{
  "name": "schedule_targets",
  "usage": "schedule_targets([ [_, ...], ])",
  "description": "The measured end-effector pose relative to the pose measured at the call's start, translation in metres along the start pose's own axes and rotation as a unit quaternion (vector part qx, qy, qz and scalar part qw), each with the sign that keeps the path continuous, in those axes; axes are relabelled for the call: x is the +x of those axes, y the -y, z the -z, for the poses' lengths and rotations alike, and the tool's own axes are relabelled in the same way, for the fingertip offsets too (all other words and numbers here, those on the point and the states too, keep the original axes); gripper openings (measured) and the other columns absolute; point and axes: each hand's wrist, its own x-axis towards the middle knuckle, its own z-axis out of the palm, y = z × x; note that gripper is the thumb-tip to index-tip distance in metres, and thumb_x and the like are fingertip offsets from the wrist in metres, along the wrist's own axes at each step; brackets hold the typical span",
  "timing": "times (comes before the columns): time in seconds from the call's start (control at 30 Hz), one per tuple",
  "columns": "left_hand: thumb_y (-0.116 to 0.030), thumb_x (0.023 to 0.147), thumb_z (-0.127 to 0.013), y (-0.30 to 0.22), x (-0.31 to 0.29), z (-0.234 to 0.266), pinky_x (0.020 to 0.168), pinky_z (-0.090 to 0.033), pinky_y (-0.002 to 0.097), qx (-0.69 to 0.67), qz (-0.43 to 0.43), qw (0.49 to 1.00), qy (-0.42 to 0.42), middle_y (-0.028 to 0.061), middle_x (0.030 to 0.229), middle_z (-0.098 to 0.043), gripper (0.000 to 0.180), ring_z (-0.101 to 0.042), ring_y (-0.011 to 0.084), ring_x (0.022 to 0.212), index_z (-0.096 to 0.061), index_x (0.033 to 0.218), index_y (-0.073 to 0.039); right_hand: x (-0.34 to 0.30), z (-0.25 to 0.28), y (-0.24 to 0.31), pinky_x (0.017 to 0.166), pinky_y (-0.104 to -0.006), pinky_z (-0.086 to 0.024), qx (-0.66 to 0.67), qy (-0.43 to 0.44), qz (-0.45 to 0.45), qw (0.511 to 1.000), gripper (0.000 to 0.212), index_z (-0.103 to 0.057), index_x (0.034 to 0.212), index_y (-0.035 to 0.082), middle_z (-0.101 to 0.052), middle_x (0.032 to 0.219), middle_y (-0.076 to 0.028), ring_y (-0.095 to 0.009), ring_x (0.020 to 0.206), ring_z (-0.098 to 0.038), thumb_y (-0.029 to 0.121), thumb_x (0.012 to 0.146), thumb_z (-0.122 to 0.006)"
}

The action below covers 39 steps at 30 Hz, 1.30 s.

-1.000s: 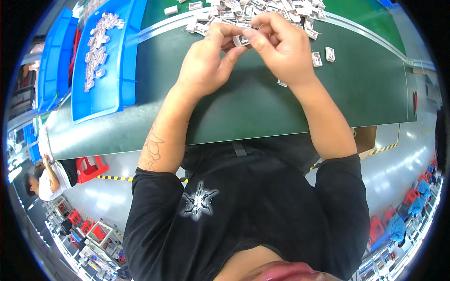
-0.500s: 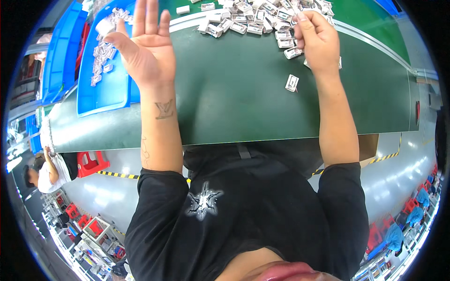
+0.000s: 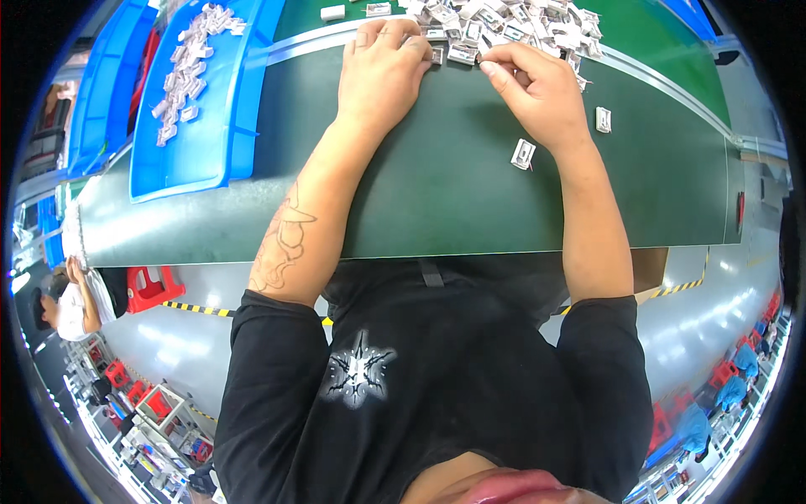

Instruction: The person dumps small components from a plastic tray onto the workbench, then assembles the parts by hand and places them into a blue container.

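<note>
A heap of small white rectangular parts (image 3: 525,27) lies at the far side of the green table. My left hand (image 3: 382,80) is back-up at the heap's left edge, fingers bent and close together; whatever sits under the fingertips is hidden. Over the heap's near edge, my right hand (image 3: 541,99) has thumb and forefinger pinched, with something small and dark at their tips that I cannot make out. Nearer to me one white part (image 3: 522,154) lies alone, and another loose part (image 3: 604,120) sits to the right of my right hand.
A blue tray (image 3: 239,126) holding several white parts stands at the left, with another blue bin (image 3: 105,101) beyond it. A metal strip (image 3: 311,42) crosses the green table (image 3: 453,202). At the far left is another person (image 3: 80,302) near a red stool (image 3: 154,287).
My left hand has gone from raised, palm up beside the tray, to palm down at the heap's left edge. My right hand has shifted a little left and nearer.
</note>
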Motion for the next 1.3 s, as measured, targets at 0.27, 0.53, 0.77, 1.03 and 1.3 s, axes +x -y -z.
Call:
schedule_targets([
  [0.27,-0.015,0.077,-0.084,-0.034,-0.009,0.019,0.076,-0.056,0.0364,-0.189,0.054,0.976,-0.088,0.0057,0.093,-0.071,0.027,-0.068,0.0253,0.084,-0.069,0.099,-0.009,-0.008,-0.014,0.006,0.06,-0.0328,-0.049,0.129,0.067,-0.063,0.987,0.03,-0.072,0.096,0.001,-0.069,0.071,-0.01,-0.015,0.06,-0.061,0.031,0.094,-0.07],
  [0.53,-0.012,0.075,-0.085,-0.04,-0.009,0.033,0.075,-0.056,0.033,-0.289,0.005,0.957,0.033,0.0061,0.095,-0.07,0.057,-0.068,0.0197,0.078,-0.065,0.128,-0.008,-0.011,-0.007,0.011,0.056,-0.0324,-0.045,0.137,0.065,-0.029,0.988,0.023,-0.073,0.088,0.002,-0.063,0.064,-0.007,-0.011,0.057,-0.057,0.024,0.094,-0.068],
  [0.77,-0.016,0.081,-0.085,-0.038,-0.011,0.04,0.07,-0.056,0.0289,-0.346,0.051,0.936,0.038,0.0073,0.087,-0.072,0.044,-0.069,0.0147,0.072,-0.07,0.121,-0.006,-0.012,-0.002,0.006,0.055,-0.0256,-0.045,0.208,0.023,-0.042,0.977,0.013,-0.071,0.1,0.004,-0.069,0.072,-0.002,-0.007,0.06,-0.058,0.015,0.093,-0.071],
  [1.03,-0.008,0.083,-0.084,-0.036,-0.011,0.037,0.077,-0.058,0.0244,-0.36,0.131,0.924,-0.003,0.0074,0.092,-0.076,0.038,-0.072,0.0113,0.081,-0.072,0.117,-0.001,-0.009,0.0,0.013,0.055,-0.0266,-0.045,0.122,-0.038,-0.043,0.991,0.011,-0.071,0.099,0.006,-0.067,0.071,-0.005,-0.009,0.058,-0.059,0.012,0.09,-0.072],
  [1.3,-0.011,0.075,-0.086,-0.037,-0.01,0.041,0.064,-0.055,0.0278,-0.229,-0.004,0.971,-0.071,0.0028,0.083,-0.07,0.04,-0.067,0.0164,0.067,-0.073,0.113,-0.011,-0.013,-0.006,0.031,0.056,-0.0305,-0.05,0.034,-0.026,0.15,0.988,0.016,-0.074,0.099,0.012,-0.07,0.078,-0.006,-0.02,0.063,-0.067,0.016,0.084,-0.079],
])
